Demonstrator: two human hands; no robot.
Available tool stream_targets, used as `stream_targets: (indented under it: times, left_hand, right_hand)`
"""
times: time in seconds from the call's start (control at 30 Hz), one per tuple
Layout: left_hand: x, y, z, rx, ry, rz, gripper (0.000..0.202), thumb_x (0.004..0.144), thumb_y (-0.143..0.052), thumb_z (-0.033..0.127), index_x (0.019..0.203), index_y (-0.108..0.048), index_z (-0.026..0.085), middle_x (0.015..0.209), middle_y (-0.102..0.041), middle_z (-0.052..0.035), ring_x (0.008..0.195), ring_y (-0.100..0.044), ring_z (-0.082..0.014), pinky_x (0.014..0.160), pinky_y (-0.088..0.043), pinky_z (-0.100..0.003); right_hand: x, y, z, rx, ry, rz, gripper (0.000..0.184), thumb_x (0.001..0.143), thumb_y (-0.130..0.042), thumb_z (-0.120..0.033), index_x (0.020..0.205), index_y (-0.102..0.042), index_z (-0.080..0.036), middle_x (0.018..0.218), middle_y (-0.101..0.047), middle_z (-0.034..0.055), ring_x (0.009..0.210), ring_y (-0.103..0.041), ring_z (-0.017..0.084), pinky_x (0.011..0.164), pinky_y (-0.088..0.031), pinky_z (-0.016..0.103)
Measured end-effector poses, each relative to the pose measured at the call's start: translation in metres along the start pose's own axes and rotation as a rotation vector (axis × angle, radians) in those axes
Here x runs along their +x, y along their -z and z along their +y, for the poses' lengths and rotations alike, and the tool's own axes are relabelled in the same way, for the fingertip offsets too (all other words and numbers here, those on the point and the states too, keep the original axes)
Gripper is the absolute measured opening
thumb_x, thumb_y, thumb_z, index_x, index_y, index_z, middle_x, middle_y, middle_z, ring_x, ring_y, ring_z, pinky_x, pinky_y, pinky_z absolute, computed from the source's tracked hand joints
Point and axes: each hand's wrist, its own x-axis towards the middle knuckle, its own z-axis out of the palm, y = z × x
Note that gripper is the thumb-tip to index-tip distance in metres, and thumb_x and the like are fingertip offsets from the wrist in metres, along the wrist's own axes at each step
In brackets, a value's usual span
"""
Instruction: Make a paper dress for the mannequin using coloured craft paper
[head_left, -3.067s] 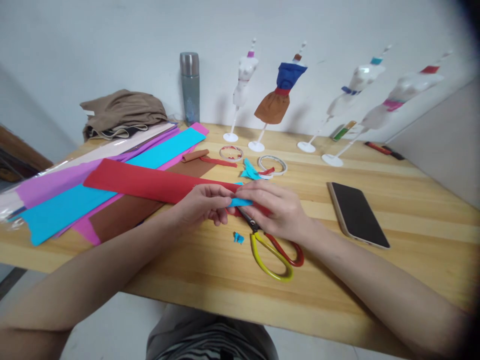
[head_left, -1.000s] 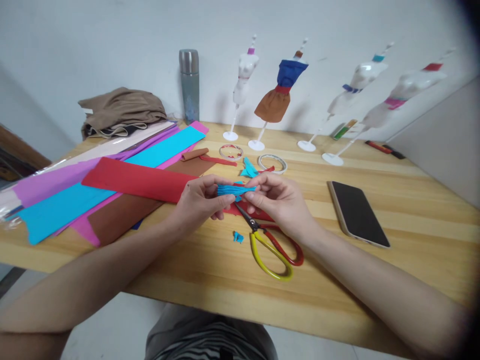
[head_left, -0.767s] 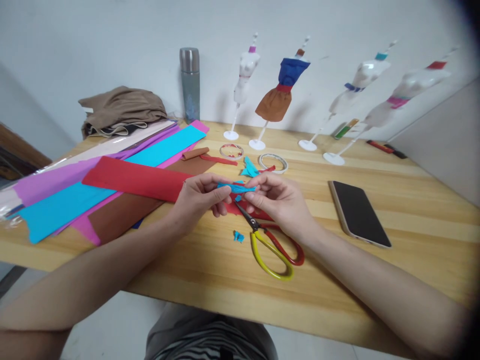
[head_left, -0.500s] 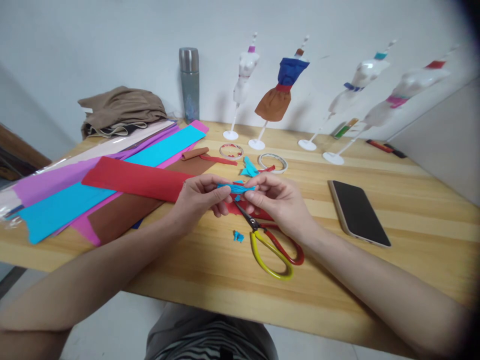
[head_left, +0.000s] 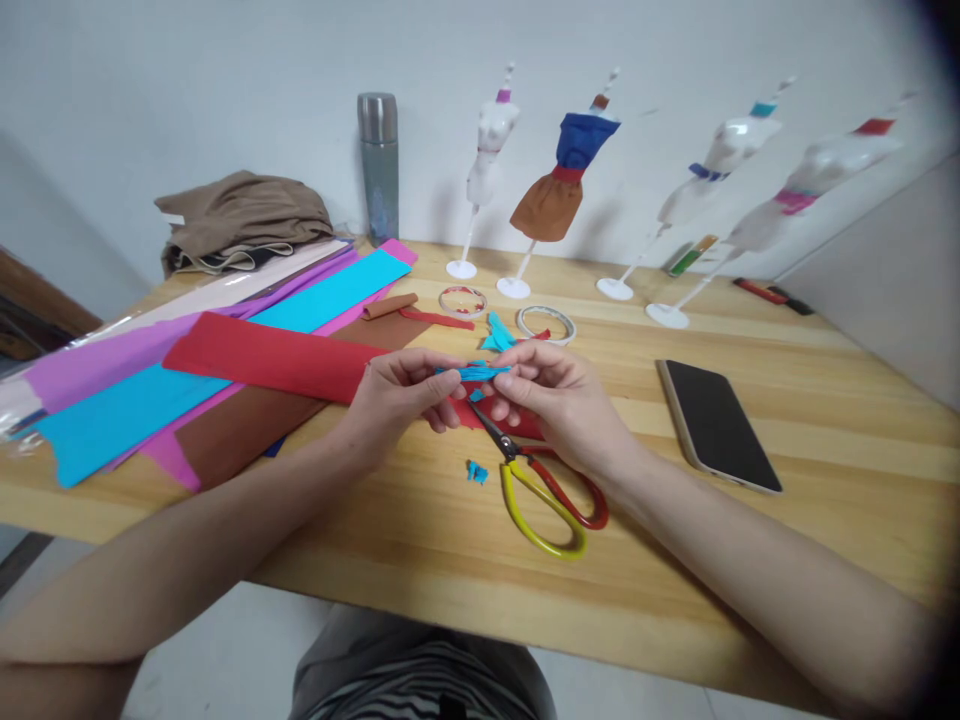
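Note:
Both of my hands pinch a small gathered strip of blue crepe paper (head_left: 477,371) just above the wooden table (head_left: 750,540). My left hand (head_left: 401,398) grips its left end with closed fingers. My right hand (head_left: 562,400) grips the right end the same way. Under the hands lies a long red paper sheet (head_left: 270,358). Scissors with one yellow and one red handle (head_left: 544,492) lie shut on the table just below my right hand. A tiny blue scrap (head_left: 476,472) lies beside their blades.
Coloured paper sheets (head_left: 127,410) fan out at the left, with folded brown cloth (head_left: 244,215) behind. A steel flask (head_left: 379,165), several small mannequins, one in a blue and brown dress (head_left: 559,190), and two tape rolls (head_left: 545,325) stand at the back. A phone (head_left: 716,427) lies right.
The blue strip was lying flat against the red sheet; my hands have lifted it, bunched it narrower and moved closer together. In the last second they barely shift.

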Motion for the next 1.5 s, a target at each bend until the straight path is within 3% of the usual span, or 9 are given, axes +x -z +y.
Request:
stream_targets:
  times: [0.23, 0.53, 0.73, 1.1, 1.27, 1.5]
  left_hand:
    - [-0.0007, 0.0004, -0.0003, 0.000, 0.014, 0.021, 0.034, 0.069, -0.089, 0.042, 0.085, -0.076, 0.015, 0.057, -0.072, -0.0010, 0.048, -0.067, -0.0123, 0.050, -0.054, -0.020]
    - [-0.0002, -0.0009, 0.0007, 0.013, -0.024, 0.024, 0.040, 0.069, -0.089, 0.049, 0.084, -0.074, 0.015, 0.060, -0.073, -0.0012, 0.053, -0.070, -0.0145, 0.053, -0.057, -0.022]
    - [-0.0008, -0.0009, 0.0019, 0.094, -0.075, -0.006, 0.037, 0.066, -0.092, 0.037, 0.089, -0.072, 0.016, 0.062, -0.074, 0.0003, 0.055, -0.071, -0.0142, 0.056, -0.059, -0.023]
    - [-0.0073, -0.0032, 0.0041, 0.268, -0.148, -0.027, 0.019, 0.079, -0.079, 0.027, 0.090, -0.068, 0.017, 0.060, -0.071, 0.0007, 0.053, -0.068, -0.0123, 0.054, -0.057, -0.021]
    - [-0.0087, -0.0038, 0.0061, 0.331, -0.139, -0.060, 0.013, 0.081, -0.075, 0.026, 0.081, -0.064, 0.018, 0.059, -0.070, 0.0010, 0.053, -0.067, -0.0110, 0.055, -0.056, -0.020]
    - [-0.0021, -0.0010, 0.0031, 0.298, -0.136, -0.064, 0.019, 0.080, -0.077, 0.029, 0.076, -0.063, 0.017, 0.064, -0.074, -0.0017, 0.057, -0.070, -0.0123, 0.060, -0.059, -0.022]
  right_hand:
    - [-0.0006, -0.0006, -0.0003, 0.035, 0.034, -0.055, 0.031, 0.074, -0.088, -0.046, 0.083, -0.069, -0.023, 0.061, -0.071, -0.0025, 0.051, -0.061, 0.010, 0.052, -0.050, 0.023]
    - [-0.0014, 0.0006, 0.0019, 0.029, 0.019, -0.013, 0.034, 0.073, -0.088, -0.050, 0.081, -0.068, -0.023, 0.061, -0.071, -0.0025, 0.051, -0.061, 0.011, 0.054, -0.050, 0.027]
    - [-0.0017, -0.0007, 0.0006, 0.030, 0.004, 0.014, 0.033, 0.074, -0.087, -0.049, 0.080, -0.067, -0.023, 0.062, -0.071, -0.0026, 0.053, -0.061, 0.012, 0.057, -0.050, 0.027]
    - [-0.0017, -0.0008, 0.0016, 0.035, 0.038, 0.014, 0.031, 0.075, -0.087, -0.047, 0.079, -0.068, -0.023, 0.062, -0.071, -0.0021, 0.053, -0.060, 0.011, 0.057, -0.050, 0.025]
    - [-0.0018, -0.0009, 0.0010, 0.031, 0.048, 0.023, 0.030, 0.076, -0.086, -0.046, 0.078, -0.067, -0.023, 0.062, -0.071, -0.0032, 0.054, -0.060, 0.010, 0.058, -0.050, 0.025]
    - [-0.0029, -0.0035, -0.0007, 0.022, 0.027, 0.043, 0.030, 0.075, -0.087, -0.045, 0.076, -0.067, -0.023, 0.063, -0.072, -0.0020, 0.054, -0.060, 0.012, 0.057, -0.050, 0.027]
